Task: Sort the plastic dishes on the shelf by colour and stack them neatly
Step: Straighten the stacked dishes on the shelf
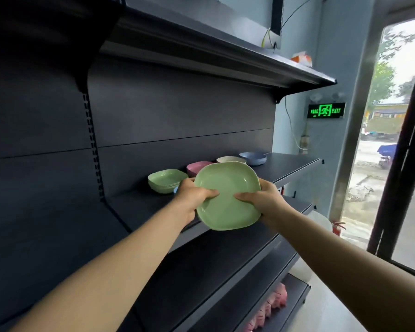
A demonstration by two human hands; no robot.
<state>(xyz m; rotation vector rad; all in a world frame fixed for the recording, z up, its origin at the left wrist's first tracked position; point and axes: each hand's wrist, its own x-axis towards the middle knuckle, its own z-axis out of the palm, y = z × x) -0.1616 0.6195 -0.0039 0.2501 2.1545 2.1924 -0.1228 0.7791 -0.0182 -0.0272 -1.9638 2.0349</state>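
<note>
Both hands hold one green plate (228, 185) tilted toward me, in front of the dark shelf (295, 164). My left hand (193, 196) grips its left rim with the thumb on the face. My right hand (261, 197) grips the right rim the same way. Behind the plate on the shelf stand a stack of green plates (164, 180), pink dishes (196, 167), a cream dish (230, 159) and a blue dish (253, 158). A sliver of something blue (175, 190) shows by my left hand.
An upper shelf (225, 58) overhangs the work shelf. Lower shelves (225, 255) step out below, with pink items (273, 305) on the lowest. A green exit sign (326, 110) hangs on the wall, beside a doorway (390, 140) at right.
</note>
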